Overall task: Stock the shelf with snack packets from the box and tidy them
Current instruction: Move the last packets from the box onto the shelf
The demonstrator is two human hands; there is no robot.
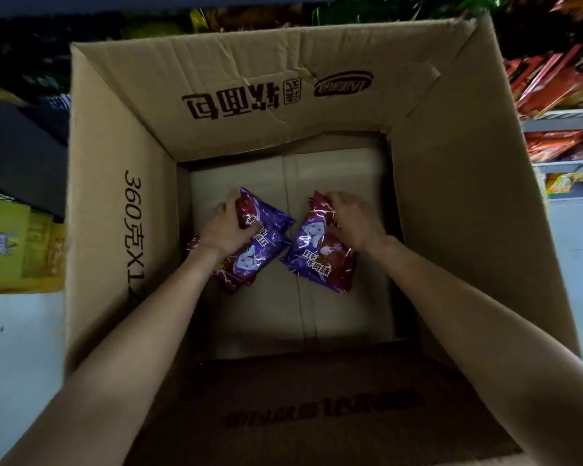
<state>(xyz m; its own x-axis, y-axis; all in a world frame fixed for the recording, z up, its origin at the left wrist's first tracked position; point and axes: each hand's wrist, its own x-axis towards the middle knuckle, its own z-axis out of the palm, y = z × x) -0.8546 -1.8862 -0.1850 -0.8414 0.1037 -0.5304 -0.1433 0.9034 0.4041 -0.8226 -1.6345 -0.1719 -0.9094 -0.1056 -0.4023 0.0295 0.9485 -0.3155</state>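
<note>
Both my arms reach down into a deep cardboard box [122, 203]. On its floor lie purple and red snack packets. My left hand [226, 230] grips the left packets [266, 227], two of them overlapping, with a third red edge showing under my wrist. My right hand [352, 220] curls round the top of the right packet [317, 260]. The left and right packets almost touch at the middle of the box floor.
Shelves [559, 116] with red and orange packets stand at the right, past the box wall. More snack bags show beyond the box's far flap [249, 18]. A yellow-green carton [17, 250] sits on the pale floor at the left.
</note>
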